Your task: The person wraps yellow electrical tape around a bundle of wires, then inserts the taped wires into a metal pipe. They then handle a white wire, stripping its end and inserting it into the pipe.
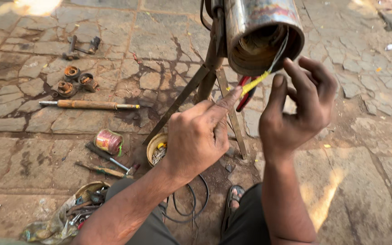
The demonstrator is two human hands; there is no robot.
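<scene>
The left hand (196, 136) pinches the yellow sleeve (255, 83), which slants up-right into the motor stator (262, 36); the right hand (298, 106), half open, is nearer to it.

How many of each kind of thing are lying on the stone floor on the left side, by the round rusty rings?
Round rusty rings: 3
Long wooden-handled tool: 1
Spool of copper wire: 1
Screwdriver: 1
Small round tin of bits: 1
Total: 7

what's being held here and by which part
The left hand pinches the yellow sleeve on the wire at its lower end; the right hand is open beside it, holding nothing visible.
</scene>
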